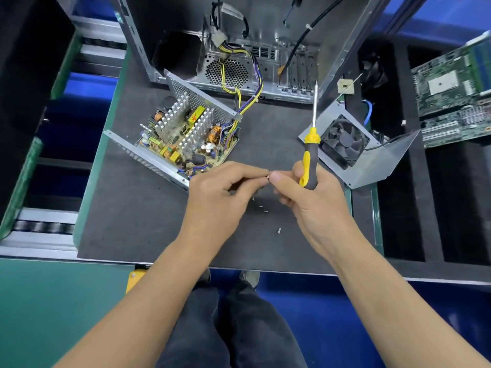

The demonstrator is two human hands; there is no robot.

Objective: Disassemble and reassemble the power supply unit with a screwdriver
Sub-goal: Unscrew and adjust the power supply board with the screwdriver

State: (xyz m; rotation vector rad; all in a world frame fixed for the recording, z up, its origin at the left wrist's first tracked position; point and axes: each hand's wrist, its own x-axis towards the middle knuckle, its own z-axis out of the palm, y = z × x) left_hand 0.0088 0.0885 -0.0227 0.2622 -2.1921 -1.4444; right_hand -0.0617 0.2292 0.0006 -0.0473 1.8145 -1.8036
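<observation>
both hands met over the middle of the dark surface (138, 208). the right hand (316, 203) had its fingers curled round the yellow and black handle of the screwdriver (309, 155), whose shaft stood up and away from the person, its tip toward the open computer case (265, 49) at the far edge. the thumb and forefinger of that same hand also pinched a small screw (268, 177), and the left hand (223, 197), fingers curled, pinched the screw from the other side, so the fingertips of the two hands nearly touched. the power supply unit (183, 134) lay open just beyond the left hand, tilted, its circuit board with heat sinks and copper coils bared, one perforated metal wall standing behind it; a bundle of yellow and purple wires (249, 99) ran from it into the case. its cover (372, 158), a bent sheet of grey metal carrying a black fan (345, 140), lay apart on the right, just past the screwdriver. a few loose screws (279, 230) lay scattered on the surface under and near the hands. green circuit boards (457, 88) sat in a dark foam tray at the far right.
</observation>
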